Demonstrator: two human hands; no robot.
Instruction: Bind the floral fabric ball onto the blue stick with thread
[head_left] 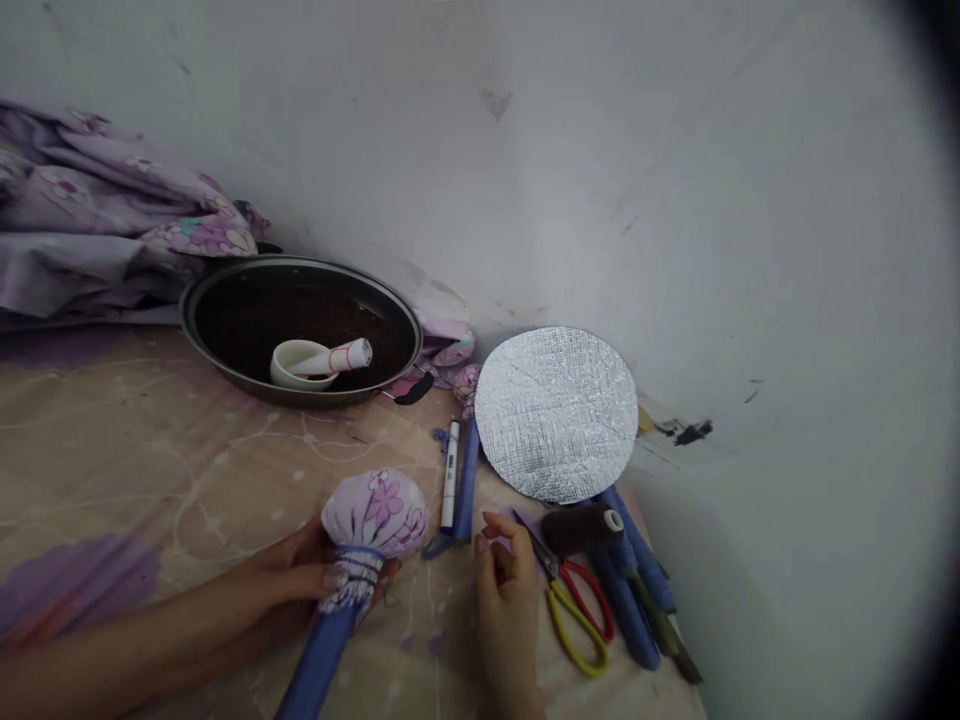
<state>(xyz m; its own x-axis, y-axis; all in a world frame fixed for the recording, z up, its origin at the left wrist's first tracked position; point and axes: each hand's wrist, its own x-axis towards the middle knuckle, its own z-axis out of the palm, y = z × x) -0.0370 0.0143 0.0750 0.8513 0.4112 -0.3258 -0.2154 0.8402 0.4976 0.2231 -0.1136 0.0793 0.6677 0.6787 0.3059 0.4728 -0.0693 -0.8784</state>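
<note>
My left hand (289,580) is wrapped round the neck of a padded mallet (376,512). Its round head is covered in pale purple flowered cloth, tied at the neck with cord, and its handle is wrapped in blue. A thin loose strand shows beside the neck. To the right, my right hand (507,580) hovers over the cloth with its fingers curled in a pinch; anything between the fingertips is too small to make out. Just beyond it lie scissors (581,610) with one yellow and one red handle, and a spool of dark thread (577,528).
A dark pan (300,399) holds a white cup (289,366) with a rolled white paper (341,357) in it. A round silver foil disc (559,415) leans by the wall. Near it are a marker (450,475) and blue-wrapped sticks (630,610). Flowered fabric (97,210) is heaped back left.
</note>
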